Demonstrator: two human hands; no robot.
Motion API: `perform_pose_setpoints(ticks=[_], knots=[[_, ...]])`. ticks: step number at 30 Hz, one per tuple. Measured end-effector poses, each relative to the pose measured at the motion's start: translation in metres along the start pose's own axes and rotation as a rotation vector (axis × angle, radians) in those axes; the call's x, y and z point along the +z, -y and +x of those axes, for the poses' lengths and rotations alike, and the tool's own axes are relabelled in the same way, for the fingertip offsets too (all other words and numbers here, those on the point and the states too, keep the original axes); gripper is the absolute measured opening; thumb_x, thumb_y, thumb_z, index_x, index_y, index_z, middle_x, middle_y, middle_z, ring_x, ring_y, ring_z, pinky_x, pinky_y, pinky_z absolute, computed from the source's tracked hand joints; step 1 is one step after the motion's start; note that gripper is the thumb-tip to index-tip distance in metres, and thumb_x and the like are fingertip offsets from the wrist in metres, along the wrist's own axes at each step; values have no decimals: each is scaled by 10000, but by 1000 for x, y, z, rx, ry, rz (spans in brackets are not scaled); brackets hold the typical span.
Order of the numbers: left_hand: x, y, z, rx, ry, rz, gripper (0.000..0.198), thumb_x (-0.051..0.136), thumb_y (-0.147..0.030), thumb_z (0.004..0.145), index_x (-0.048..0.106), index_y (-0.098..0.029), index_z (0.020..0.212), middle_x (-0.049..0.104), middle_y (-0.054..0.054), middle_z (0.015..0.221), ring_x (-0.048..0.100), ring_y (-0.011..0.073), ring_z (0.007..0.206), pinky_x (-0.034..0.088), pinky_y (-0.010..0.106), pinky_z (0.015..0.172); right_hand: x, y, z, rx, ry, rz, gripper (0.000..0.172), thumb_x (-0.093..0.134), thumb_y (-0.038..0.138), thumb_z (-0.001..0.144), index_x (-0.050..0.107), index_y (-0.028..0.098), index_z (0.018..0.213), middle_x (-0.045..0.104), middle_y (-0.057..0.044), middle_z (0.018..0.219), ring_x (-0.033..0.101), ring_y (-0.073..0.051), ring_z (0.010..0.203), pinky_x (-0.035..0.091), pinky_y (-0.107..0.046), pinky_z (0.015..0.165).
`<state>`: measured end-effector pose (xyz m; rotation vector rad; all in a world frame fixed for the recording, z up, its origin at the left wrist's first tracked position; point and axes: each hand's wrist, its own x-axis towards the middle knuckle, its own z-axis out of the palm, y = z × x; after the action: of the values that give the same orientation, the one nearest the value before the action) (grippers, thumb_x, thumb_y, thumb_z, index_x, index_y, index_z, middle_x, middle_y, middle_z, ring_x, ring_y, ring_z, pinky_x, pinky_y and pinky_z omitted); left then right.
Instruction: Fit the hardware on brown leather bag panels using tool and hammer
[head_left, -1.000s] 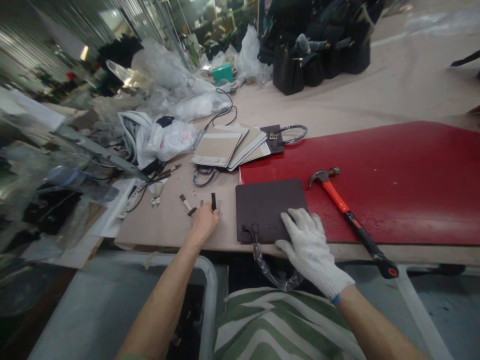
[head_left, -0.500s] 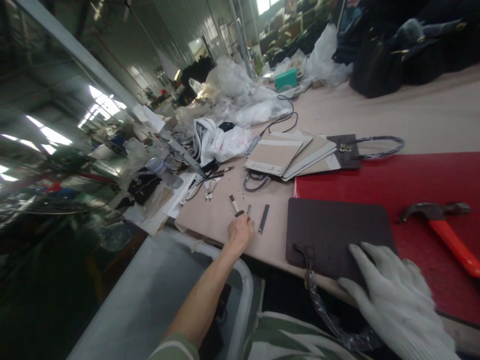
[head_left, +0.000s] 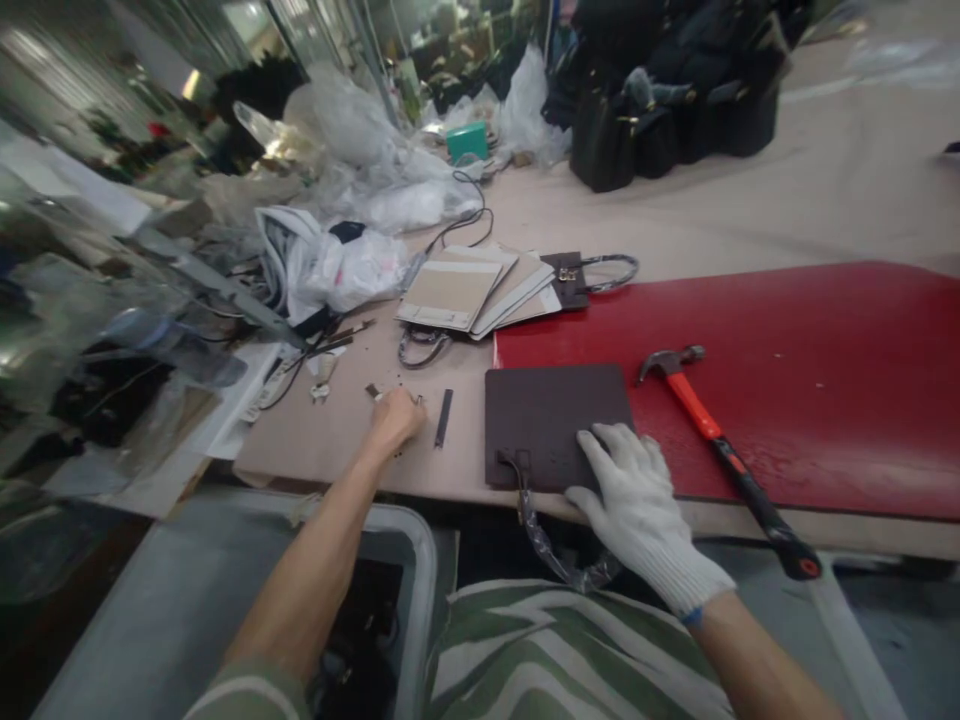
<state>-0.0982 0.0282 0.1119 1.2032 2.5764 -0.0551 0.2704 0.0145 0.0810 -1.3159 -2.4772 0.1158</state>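
Observation:
My bare left hand (head_left: 397, 418) is low over the table with its fingers curled together. A small tool with a brown tip (head_left: 372, 390) pokes out on its far side; what the fingers grip is hidden. Just right of that hand lies a narrow dark metal strip (head_left: 444, 418). My right hand (head_left: 630, 480), in a white knit glove, rests with spread fingers on the dark brown bag panel (head_left: 555, 410). From the panel, a plastic-wrapped handle (head_left: 544, 540) hangs over the table edge. A claw hammer (head_left: 694, 405) with a red and black handle lies to the right.
A red sheet (head_left: 825, 350) covers the table's right side. Behind are stacked beige-backed panels (head_left: 450, 290), clear plastic bags (head_left: 375, 150), a teal box (head_left: 466, 143) and black bags (head_left: 607, 140). A grey bin (head_left: 424, 560) stands below the front edge.
The view has swung right, bringing the whole hammer into sight. My left hand now covers more of the small tools on the table. My right hand remains on the panel.

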Motion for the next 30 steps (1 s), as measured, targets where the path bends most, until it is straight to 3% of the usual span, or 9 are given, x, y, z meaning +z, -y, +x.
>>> perform_pose_setpoints(ticks=[3,5,7,9,12,16,21,30], knots=[[-2,-1,-10,48,-84,-177,167,559,-274,859,621,-168,747,745,163,852,728,322,953,568,367,794,-1,2,0,16,5,17,554,640,310,876,584,111,1391,549,-199,1440,434,-415,1373,313,-634,1173],[0,-10,-25,78,-85,-550,176,545,-323,860,573,-178,765,698,85,735,729,257,773,579,324,676,-2,2,0,18,7,25,557,643,306,876,583,110,1393,548,-202,1436,432,-410,1375,308,-628,1177],[7,-29,-46,127,23,-999,199,603,-371,813,544,-182,836,651,14,680,702,202,621,567,283,570,-2,3,0,24,9,28,557,646,307,876,584,111,1394,547,-203,1435,432,-409,1375,305,-624,1180],[18,-55,-69,207,177,-1335,348,722,-375,720,535,-181,940,647,-20,717,715,186,608,568,256,544,-2,3,-1,28,14,30,563,649,307,879,580,112,1402,541,-202,1445,426,-412,1382,299,-624,1184],[37,-95,-99,297,320,-1556,507,814,-360,661,555,-171,1054,656,-21,806,752,185,674,565,216,544,-2,3,-2,26,19,35,569,657,301,876,580,109,1405,536,-202,1454,415,-418,1393,288,-627,1186],[60,-122,-114,421,291,-1518,328,774,-318,757,598,-160,985,681,5,831,760,167,731,589,215,623,-2,3,-2,28,14,45,570,663,290,867,582,108,1401,538,-200,1454,414,-415,1394,280,-623,1191],[70,-120,-117,561,177,-1347,75,646,-236,890,606,-173,902,724,27,848,756,157,809,602,239,715,-1,3,-3,28,0,60,569,671,276,861,588,101,1396,535,-205,1453,409,-412,1398,262,-619,1200],[73,-119,-118,645,132,-1240,62,563,-153,910,617,-181,922,747,25,837,743,155,814,595,261,759,0,1,-4,31,-13,79,583,694,279,850,591,110,1399,539,-200,1445,415,-415,1390,274,-629,1191]])
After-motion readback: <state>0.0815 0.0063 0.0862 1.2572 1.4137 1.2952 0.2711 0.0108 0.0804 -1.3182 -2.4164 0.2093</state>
